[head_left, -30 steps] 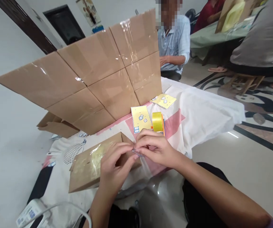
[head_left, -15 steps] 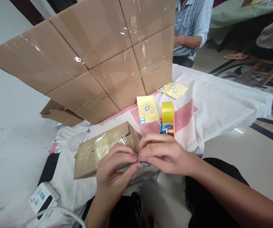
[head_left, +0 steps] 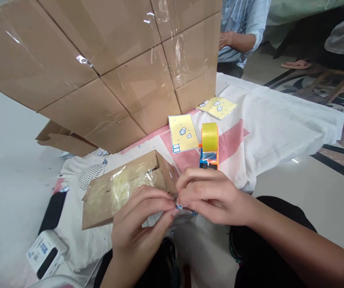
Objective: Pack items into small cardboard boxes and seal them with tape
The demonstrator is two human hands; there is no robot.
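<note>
My left hand (head_left: 138, 224) and my right hand (head_left: 210, 194) meet fingertip to fingertip, both pinched on a small white sticker with blue edges (head_left: 185, 209). They hover over the near end of a small cardboard box (head_left: 120, 188) wrapped in clear tape, lying on a white and pink cloth (head_left: 267, 124). Just beyond my right hand stands an orange and blue tape dispenser with a yellow roll (head_left: 209, 145). A yellow sticker sheet (head_left: 182, 133) lies beside it, and a second one (head_left: 219, 107) further back.
A big taped wall of cardboard boxes (head_left: 106, 60) stands behind the cloth, with loose cardboard (head_left: 64, 140) at its left foot. A white device with a cable (head_left: 44, 253) lies near left. A seated person's hand and sleeve (head_left: 237, 38) show at the back.
The view has tilted down and nearer. My two hands stay pinched together and have shifted slightly toward me; the sticker's blue edge shows more clearly between the fingertips.
</note>
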